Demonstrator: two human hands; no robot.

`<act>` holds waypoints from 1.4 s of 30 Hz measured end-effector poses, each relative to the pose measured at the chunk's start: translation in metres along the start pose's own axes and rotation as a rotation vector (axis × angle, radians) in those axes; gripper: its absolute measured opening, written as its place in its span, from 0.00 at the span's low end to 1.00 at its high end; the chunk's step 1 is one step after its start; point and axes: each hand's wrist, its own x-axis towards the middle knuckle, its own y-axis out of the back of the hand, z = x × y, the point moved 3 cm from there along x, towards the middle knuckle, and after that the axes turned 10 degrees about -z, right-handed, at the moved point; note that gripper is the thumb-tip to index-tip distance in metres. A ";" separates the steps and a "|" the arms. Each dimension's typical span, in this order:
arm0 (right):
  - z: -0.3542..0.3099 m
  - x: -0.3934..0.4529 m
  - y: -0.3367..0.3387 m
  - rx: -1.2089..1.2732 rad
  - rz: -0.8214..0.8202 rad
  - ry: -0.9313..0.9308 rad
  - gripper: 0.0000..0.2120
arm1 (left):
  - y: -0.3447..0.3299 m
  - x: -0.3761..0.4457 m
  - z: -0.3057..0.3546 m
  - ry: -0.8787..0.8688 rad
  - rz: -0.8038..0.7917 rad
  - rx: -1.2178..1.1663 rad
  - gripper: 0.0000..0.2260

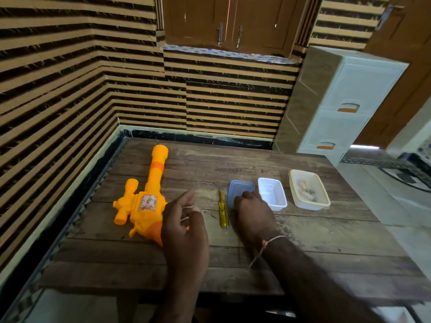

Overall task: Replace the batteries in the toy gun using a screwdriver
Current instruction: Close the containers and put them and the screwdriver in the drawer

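An orange toy gun [142, 197] lies on the wooden table [303, 241], barrel pointing away from me. My left hand [184, 227] hovers over its grip end with fingers loosely curled, holding nothing that I can see. A screwdriver [223, 212] with a yellow see-through handle lies between my hands. My right hand [253, 214] rests knuckles-up at the near edge of a small blue container [240, 188]; its fingertips are hidden.
A white tub [272, 194] stands right of the blue one. Further right a cream tub [309, 192] holds several small items. A white drawer unit [345, 108] stands at the table's back right. Striped walls close in the left and back.
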 end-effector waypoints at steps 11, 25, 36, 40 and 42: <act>0.027 -0.032 0.025 0.911 0.590 -0.195 0.07 | -0.005 -0.003 -0.002 -0.037 -0.036 0.013 0.15; 0.070 -0.042 -0.008 2.059 0.479 -0.746 0.08 | -0.082 0.012 0.007 -0.169 -0.286 0.266 0.13; 0.078 -0.043 -0.033 1.904 0.322 -0.687 0.14 | -0.169 0.043 -0.034 0.097 -0.549 0.584 0.24; 0.098 -0.047 -0.028 1.501 0.270 -0.729 0.14 | -0.180 0.046 -0.044 0.123 -0.525 0.593 0.24; 0.108 -0.052 -0.016 1.252 0.325 -0.732 0.14 | -0.181 0.049 -0.044 0.125 -0.527 0.589 0.24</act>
